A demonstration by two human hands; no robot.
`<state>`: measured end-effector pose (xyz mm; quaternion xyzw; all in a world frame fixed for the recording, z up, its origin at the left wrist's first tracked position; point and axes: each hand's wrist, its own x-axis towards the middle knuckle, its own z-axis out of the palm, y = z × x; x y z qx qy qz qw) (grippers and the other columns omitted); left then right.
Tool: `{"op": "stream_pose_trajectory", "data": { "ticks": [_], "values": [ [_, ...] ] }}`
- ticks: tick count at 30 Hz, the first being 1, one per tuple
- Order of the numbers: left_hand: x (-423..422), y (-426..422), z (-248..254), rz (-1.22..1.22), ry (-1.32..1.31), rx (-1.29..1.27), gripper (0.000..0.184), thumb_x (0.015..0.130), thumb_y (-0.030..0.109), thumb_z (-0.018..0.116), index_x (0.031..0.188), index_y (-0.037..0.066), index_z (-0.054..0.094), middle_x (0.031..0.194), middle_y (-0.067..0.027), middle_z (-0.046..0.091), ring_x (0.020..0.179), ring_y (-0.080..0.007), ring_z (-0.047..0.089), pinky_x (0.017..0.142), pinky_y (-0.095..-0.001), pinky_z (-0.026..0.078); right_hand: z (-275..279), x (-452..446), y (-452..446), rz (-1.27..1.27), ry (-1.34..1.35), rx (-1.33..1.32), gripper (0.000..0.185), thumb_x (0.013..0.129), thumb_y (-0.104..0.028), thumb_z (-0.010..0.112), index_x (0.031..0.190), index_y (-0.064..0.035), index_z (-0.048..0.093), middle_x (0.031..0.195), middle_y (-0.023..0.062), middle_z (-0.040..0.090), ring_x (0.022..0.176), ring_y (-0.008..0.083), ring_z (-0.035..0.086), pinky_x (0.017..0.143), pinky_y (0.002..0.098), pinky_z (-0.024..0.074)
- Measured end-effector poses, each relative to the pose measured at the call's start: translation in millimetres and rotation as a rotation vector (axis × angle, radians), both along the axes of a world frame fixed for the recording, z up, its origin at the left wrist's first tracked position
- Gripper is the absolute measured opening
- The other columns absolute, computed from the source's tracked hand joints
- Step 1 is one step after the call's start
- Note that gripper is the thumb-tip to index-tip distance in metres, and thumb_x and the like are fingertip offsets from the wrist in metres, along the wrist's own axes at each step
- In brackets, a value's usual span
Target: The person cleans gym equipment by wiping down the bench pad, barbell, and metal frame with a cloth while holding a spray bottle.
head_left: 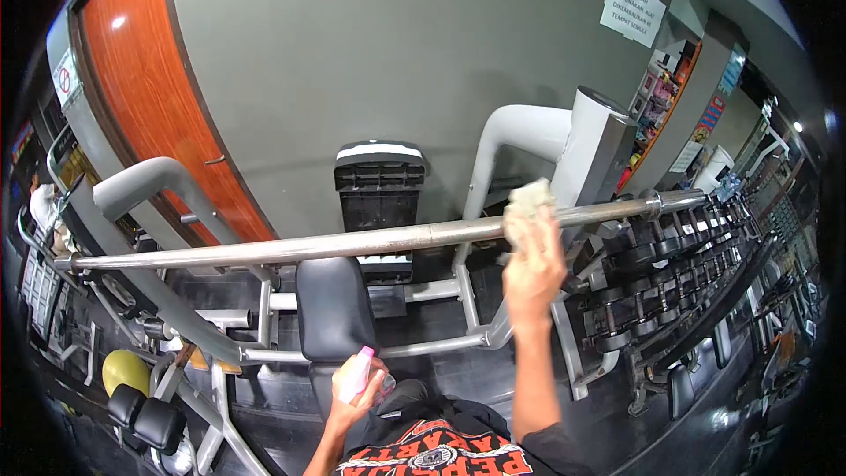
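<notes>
A long steel barbell [379, 241] lies across the bench rack, spanning most of the view. My right hand [534, 275] presses a pale cream cloth [530, 203] against the bar, right of its middle; hand and cloth are slightly blurred. Low in front of my body, my left hand [357, 392] is wrapped round a small pink bottle [357, 374], held apart from the bar. The bottle's lower part is hidden by my fingers. Just beyond that hand is the black padded bench [332, 307], partly under the bar.
Rows of dumbbells [648, 308] stand on a rack at the right. Grey rack uprights [520, 128] flank the bench. A black step platform [379, 203] leans on the wall. At left are an orange-brown door [145, 70] and a yellow-green ball [126, 374].
</notes>
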<state>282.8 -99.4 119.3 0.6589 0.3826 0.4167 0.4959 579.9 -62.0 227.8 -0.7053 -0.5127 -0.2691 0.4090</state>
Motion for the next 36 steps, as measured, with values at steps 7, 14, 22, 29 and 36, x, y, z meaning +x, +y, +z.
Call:
{"op": "stream_pose_trajectory", "data": {
  "ticks": [7,14,22,29,36],
  "values": [
    [3,-4,-13,0.029,-0.017,-0.005,0.009,0.085,0.005,0.064,0.092,0.000,0.062,0.079,-0.0093,0.065,0.066,-0.0178,0.064,0.064,-0.0294,0.050,-38,-96,12,0.688,0.100,0.113,0.044,0.069,0.010,0.056,0.103,-0.0141,0.070,0.117,0.0103,0.064,0.118,0.0286,0.058,0.100,0.0418,0.0487],
    [-4,-10,-13,0.042,-0.026,-0.047,0.008,0.084,0.004,0.064,0.091,0.000,0.063,0.080,-0.0092,0.065,0.065,-0.0169,0.062,0.065,-0.0287,0.049,-120,-42,22,0.496,1.124,0.299,0.023,0.097,-0.010,0.051,0.117,-0.0012,0.057,0.106,0.0061,0.061,0.099,0.0169,0.059,0.086,0.0342,0.0494],
    [-1,-12,-9,0.057,0.017,0.024,0.007,0.084,0.003,0.064,0.091,0.000,0.063,0.080,-0.0098,0.064,0.063,-0.0161,0.062,0.063,-0.0284,0.048,-29,-25,20,1.109,1.615,0.830,0.040,0.096,-0.029,0.054,0.132,-0.0143,0.043,0.124,0.0067,0.052,0.114,0.0212,0.054,0.090,0.0384,0.0522],
    [2,-13,-3,0.115,-0.023,0.027,0.007,0.084,0.002,0.064,0.091,-0.001,0.062,0.079,-0.0084,0.063,0.060,-0.0132,0.060,0.058,-0.0276,0.048,-36,-137,39,1.208,1.970,0.738,0.038,0.091,-0.008,0.058,0.126,-0.0129,0.045,0.115,0.0043,0.054,0.101,0.0166,0.057,0.086,0.0299,0.0526],
    [12,-12,-12,0.097,0.024,0.021,0.007,0.085,0.002,0.064,0.091,0.000,0.061,0.076,-0.0074,0.063,0.058,-0.0115,0.060,0.056,-0.0265,0.047,-63,-88,22,1.622,1.885,0.278,0.027,0.097,-0.019,0.051,0.122,-0.0097,0.051,0.115,0.0073,0.059,0.105,0.0202,0.060,0.090,0.0331,0.0512]
  ]
}}
